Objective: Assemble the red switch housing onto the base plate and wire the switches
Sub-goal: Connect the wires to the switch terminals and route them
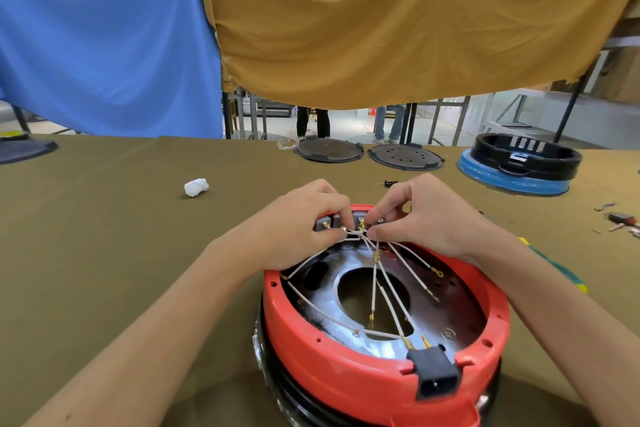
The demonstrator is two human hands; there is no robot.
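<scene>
Both hands are pinching thin white wires (377, 274) at the switches (360, 224) on the far rim of the red housing (332, 354) — left hand (298, 222), right hand (429, 215). The housing is sitting near the table's (121, 236) front edge. The wires are looking limp and light, their brass ends delicate — best held just behind the ends. Crossing wires are crowding the switches; a white wad (196, 187) is lying well apart.

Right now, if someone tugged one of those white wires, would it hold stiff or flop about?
Probably floppy: the white wires sag and curve across the red housing. Likely light, too. Their loose brass ends could snag on each other where they cross.
</scene>
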